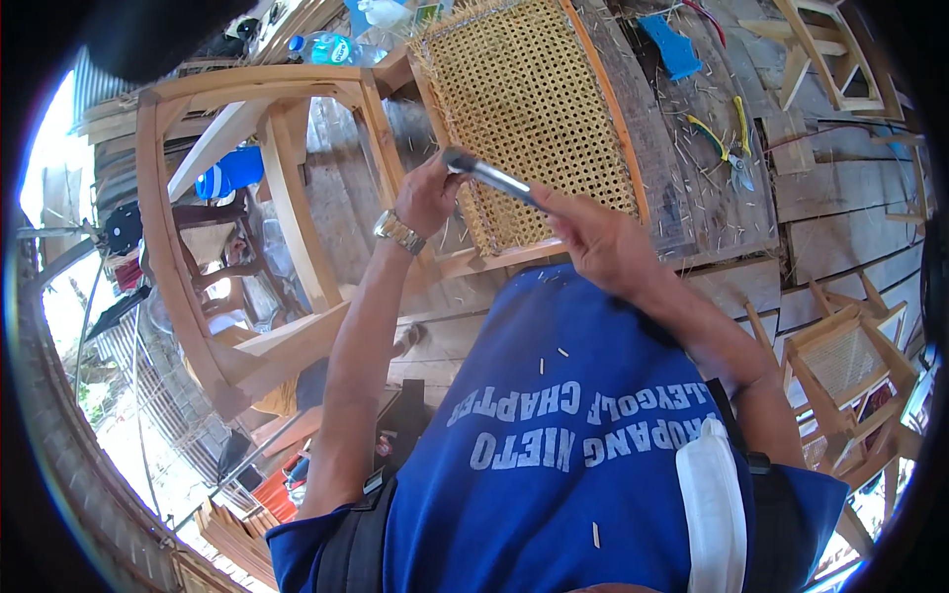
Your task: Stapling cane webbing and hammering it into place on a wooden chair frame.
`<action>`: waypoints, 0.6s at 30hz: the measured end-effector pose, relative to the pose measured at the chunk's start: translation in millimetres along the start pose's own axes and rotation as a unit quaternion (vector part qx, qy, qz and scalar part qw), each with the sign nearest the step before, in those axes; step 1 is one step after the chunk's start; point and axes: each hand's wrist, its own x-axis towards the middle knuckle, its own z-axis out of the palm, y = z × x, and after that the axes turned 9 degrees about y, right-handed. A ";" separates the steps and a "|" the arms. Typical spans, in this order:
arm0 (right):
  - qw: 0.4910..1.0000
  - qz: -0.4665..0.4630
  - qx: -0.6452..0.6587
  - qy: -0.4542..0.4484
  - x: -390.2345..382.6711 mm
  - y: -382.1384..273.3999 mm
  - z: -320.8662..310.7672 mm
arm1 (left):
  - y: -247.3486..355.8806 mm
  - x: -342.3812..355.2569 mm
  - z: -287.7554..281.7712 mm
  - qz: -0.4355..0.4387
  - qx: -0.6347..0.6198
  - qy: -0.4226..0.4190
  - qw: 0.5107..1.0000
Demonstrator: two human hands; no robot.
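My right hand (605,242) is wrapped round the handle of a hammer (502,181) with a shiny metal shaft. Its dark head is at the fingertips of my left hand (427,198). Those left fingers are pinched together at the left edge of a woven cane panel (524,109); whatever they hold is hidden or too small to name. A metal watch (398,231) circles my left wrist. The cane panel is set in a wooden chair frame (287,259), which lies on its side with its legs and rails reaching left.
On the plank worktable (682,212) lie yellow-and-green-handled cutters (733,148), a blue object (670,46) and scattered cane bits. A plastic bottle (336,49) is beyond the chair frame. Other wooden chair frames (840,361) stand at the right.
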 end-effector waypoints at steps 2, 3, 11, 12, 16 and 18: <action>0.999 0.042 -0.003 0.031 6.7 8.1 1.7 | 14.7 1.1 -3.2 -0.002 0.047 -0.008 0.999; 0.999 0.041 -0.002 0.029 7.3 6.8 0.1 | 4.8 -1.7 0.0 -0.007 -0.029 -0.003 1.000; 0.984 0.148 0.087 0.051 4.0 1.8 -34.9 | 17.5 -3.8 -20.9 -0.074 -0.102 0.035 0.991; 0.984 0.148 0.087 0.051 3.4 4.0 -31.2 | 16.9 -5.6 -19.4 -0.074 -0.106 0.031 0.991; 0.985 0.085 0.117 0.096 -1.5 9.3 -20.4 | 15.0 -9.6 -14.3 -0.081 -0.112 0.023 0.990; 0.984 0.091 0.126 0.086 -2.1 6.1 -20.5 | 14.1 -11.2 -12.4 -0.091 -0.017 0.000 0.996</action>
